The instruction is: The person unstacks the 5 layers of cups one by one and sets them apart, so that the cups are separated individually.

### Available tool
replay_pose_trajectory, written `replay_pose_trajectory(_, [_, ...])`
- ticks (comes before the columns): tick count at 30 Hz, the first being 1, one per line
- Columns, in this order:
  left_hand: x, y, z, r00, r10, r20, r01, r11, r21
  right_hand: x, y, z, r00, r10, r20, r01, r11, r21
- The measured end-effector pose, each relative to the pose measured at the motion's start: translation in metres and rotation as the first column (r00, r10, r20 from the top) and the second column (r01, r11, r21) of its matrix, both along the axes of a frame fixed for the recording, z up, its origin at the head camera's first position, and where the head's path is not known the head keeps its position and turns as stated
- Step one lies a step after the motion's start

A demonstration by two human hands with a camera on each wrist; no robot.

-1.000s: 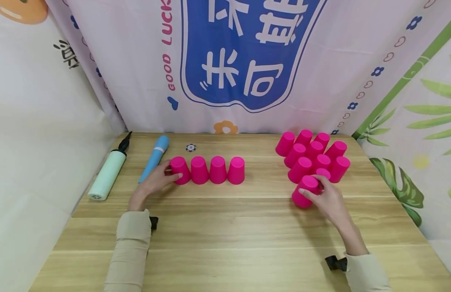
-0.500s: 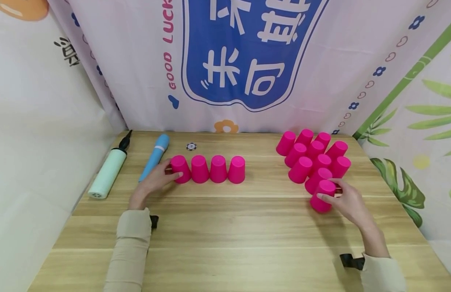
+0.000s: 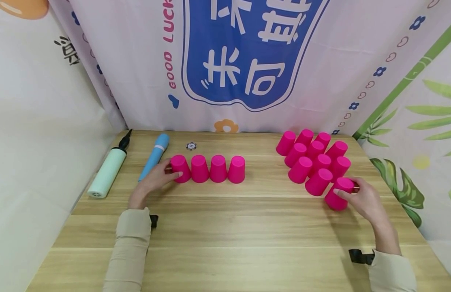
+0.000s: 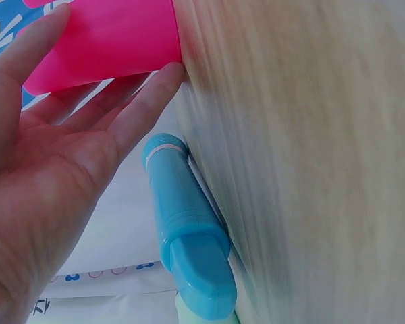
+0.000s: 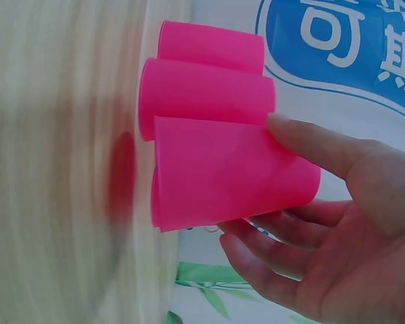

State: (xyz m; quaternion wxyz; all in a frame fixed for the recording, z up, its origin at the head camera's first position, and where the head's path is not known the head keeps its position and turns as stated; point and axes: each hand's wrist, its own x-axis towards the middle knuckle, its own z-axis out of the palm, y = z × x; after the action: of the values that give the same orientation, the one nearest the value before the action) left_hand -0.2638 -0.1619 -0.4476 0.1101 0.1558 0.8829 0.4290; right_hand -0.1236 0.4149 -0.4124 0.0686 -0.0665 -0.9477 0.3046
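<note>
On the left, a row of several upside-down pink cups (image 3: 218,169) stands on the wooden table. My left hand (image 3: 157,178) holds the leftmost cup (image 3: 180,167), thumb in front and fingers behind it; the left wrist view shows this hand (image 4: 61,148) along the cup's wall (image 4: 115,47). At the right, my right hand (image 3: 365,200) grips another upside-down pink cup (image 3: 336,198) between thumb and fingers, just in front of a cluster of pink cups (image 3: 300,170). In the right wrist view this held cup (image 5: 223,172) overlaps cups behind it.
A blue tube-shaped object (image 3: 154,157) with a white band lies left of the row, beside a mint-green hand pump (image 3: 107,172). A poker chip (image 3: 191,146) lies behind the row. Printed cloth (image 3: 145,73) hangs at the table's back edge.
My right hand has carried its cup to the right along the front of the cluster, uncovering the front cup there. The left hand has stayed on the leftmost cup.
</note>
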Motion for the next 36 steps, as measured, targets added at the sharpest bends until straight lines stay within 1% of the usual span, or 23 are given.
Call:
replay_pose_trajectory(7, [0.001, 0.0, 0.0, 1.0, 0.005, -0.008, -0.004, 1.0, 0.005, -0.008, 0.002, -0.008, 0.995, -0.095, 0.04, 0.096, 0.995, -0.028])
replay_pose_trajectory(11, [0.002, 0.0, 0.0, 1.0, 0.004, -0.009, -0.004, 1.0, 0.009, -0.012, 0.001, -0.012, 0.992, -0.119, 0.04, 0.121, 0.992, -0.048])
replay_pose_trajectory(16, [0.002, 0.0, 0.001, 1.0, 0.005, -0.01, -0.005, 1.0, 0.01, -0.016, 0.0, -0.014, 0.991, -0.126, 0.04, 0.128, 0.99, -0.056])
replay_pose_trajectory(22, [0.002, 0.0, 0.003, 1.0, 0.01, -0.008, -0.01, 1.0, 0.0, -0.017, 0.001, -0.015, 0.991, -0.13, 0.042, 0.133, 0.989, -0.061])
replay_pose_trajectory(31, [0.001, -0.001, 0.001, 1.0, 0.01, -0.009, -0.01, 1.0, -0.006, -0.019, 0.005, -0.022, 0.992, -0.126, 0.011, 0.126, 0.989, -0.077])
replay_pose_trajectory(34, [0.001, -0.001, 0.002, 1.0, 0.01, -0.004, -0.01, 1.0, -0.011, -0.017, 0.003, -0.019, 0.992, -0.124, -0.007, 0.124, 0.99, -0.075])
replay_pose_trajectory(36, [0.001, 0.0, 0.002, 1.0, 0.008, -0.003, -0.008, 1.0, -0.016, -0.015, 0.0, -0.014, 0.992, -0.124, -0.034, 0.121, 0.99, -0.066])
